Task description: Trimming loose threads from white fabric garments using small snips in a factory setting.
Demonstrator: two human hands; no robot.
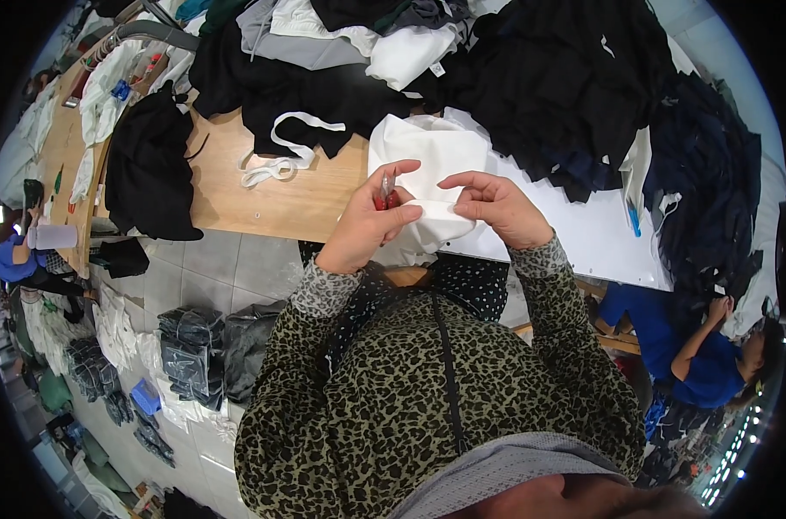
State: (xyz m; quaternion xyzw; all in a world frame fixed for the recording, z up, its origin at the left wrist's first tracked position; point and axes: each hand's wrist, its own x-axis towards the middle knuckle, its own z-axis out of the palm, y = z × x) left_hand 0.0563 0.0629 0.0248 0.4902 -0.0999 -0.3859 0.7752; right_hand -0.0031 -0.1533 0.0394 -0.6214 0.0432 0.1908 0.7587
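A white garment (427,156) lies on the wooden table (263,203) in front of me, its near edge pulled up between my hands. My left hand (367,221) grips a small red-handled thread snipper (386,195), its metal tip pointing up against the white fabric. My right hand (497,208) pinches the folded edge of the same garment, fingers curled over it. Both forearms wear leopard-print sleeves.
Heaps of black clothing (566,95), grey and white pieces cover the table's far side. A white strap (280,156) lies left of the garment. A white board (600,242) sits at the right. Bundled dark garments (194,346) lie on the tiled floor. A person in blue (696,355) crouches at right.
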